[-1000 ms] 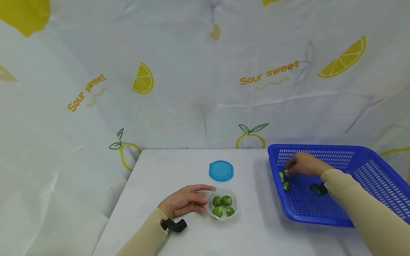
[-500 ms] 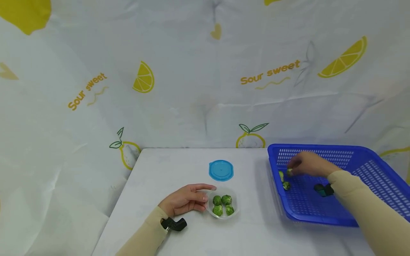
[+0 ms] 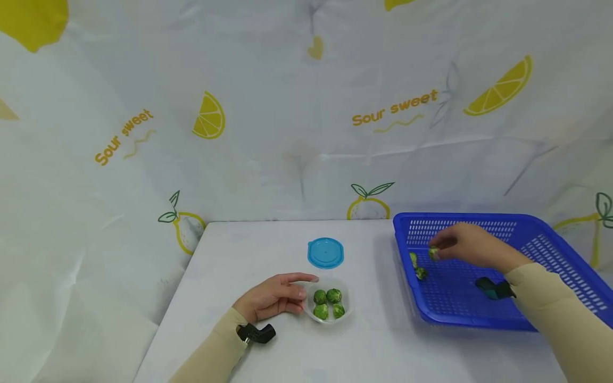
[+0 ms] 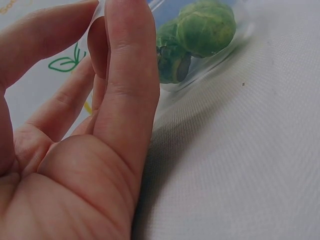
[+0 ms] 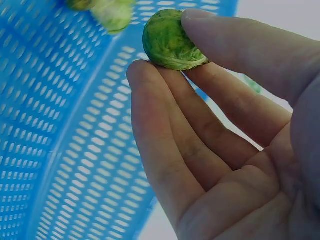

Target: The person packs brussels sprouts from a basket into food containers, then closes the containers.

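Observation:
In the head view my right hand [image 3: 471, 247] is over the left part of the blue plastic basket [image 3: 471, 303]. It pinches a Brussels sprout [image 5: 170, 42] between thumb and fingertips, seen closely in the right wrist view. Two more Brussels sprouts [image 3: 420, 273] lie by the basket's left wall. My left hand [image 3: 272, 298] holds the left rim of a small clear plastic container [image 3: 346, 307], thumb and fingers at its edge. Several green Brussels sprouts [image 3: 333, 296] sit inside that container. The left wrist view shows two of them [image 4: 206, 29] beyond my thumb.
Behind the container, a blue lid [image 3: 325, 252] lies flat on the white table [image 3: 254, 244]. The basket takes up the table's right side. A white lemon-print sheet [image 3: 287, 106] hangs along the back.
My right hand has drawn a Brussels sprout away from the basket's left wall, rightward and slightly up. The left hand and container have stayed in place; the head view has shifted slightly.

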A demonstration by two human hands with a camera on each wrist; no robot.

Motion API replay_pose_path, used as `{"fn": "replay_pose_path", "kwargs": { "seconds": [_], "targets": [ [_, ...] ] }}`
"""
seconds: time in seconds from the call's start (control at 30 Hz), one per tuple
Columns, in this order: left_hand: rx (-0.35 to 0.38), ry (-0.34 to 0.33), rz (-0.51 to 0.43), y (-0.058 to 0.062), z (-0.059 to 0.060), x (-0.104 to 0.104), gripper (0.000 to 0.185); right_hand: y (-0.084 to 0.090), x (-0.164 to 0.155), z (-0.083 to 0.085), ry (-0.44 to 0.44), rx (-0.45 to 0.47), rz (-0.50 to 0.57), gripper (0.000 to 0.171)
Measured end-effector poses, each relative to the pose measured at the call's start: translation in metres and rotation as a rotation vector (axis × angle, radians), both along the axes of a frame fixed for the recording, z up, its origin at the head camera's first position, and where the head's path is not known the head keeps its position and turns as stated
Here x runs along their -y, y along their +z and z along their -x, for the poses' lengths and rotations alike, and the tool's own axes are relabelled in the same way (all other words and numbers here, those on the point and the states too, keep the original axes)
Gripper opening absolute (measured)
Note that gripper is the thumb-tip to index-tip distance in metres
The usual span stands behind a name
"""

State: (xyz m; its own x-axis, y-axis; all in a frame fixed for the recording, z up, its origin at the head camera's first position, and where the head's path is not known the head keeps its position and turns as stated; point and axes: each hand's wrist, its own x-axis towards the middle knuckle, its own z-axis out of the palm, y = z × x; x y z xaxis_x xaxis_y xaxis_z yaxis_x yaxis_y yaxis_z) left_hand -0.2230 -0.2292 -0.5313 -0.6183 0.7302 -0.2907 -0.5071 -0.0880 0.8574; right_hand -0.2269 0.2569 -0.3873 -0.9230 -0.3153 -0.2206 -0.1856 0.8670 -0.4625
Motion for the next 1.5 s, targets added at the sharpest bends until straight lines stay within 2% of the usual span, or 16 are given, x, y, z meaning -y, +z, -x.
{"fn": "replay_pose_path", "kwargs": {
  "seconds": [0.4,0.73,1.07,1.23,1.5],
  "targets": [
    [0.01,0.021,0.008,-0.003,0.0,0.006,0.062,0.022,0.044,-0.015,0.069,-0.093,0.03,0.03],
    [-0.001,0.019,0.008,-0.003,0.003,0.006,0.06,0.03,0.112,-0.018,0.163,-0.066,0.128,0.031],
    [-0.002,0.012,0.026,0.0,0.005,0.003,0.059,0.014,0.169,-0.023,0.265,-0.01,0.213,0.018],
    [-0.002,0.003,0.019,-0.002,0.007,0.002,0.058,0.005,0.187,-0.029,0.32,-0.013,0.251,0.019],
    [0.004,0.001,-0.002,-0.004,0.007,0.004,0.057,-0.012,0.207,-0.038,0.358,-0.047,0.206,0.02]
  ]
}}
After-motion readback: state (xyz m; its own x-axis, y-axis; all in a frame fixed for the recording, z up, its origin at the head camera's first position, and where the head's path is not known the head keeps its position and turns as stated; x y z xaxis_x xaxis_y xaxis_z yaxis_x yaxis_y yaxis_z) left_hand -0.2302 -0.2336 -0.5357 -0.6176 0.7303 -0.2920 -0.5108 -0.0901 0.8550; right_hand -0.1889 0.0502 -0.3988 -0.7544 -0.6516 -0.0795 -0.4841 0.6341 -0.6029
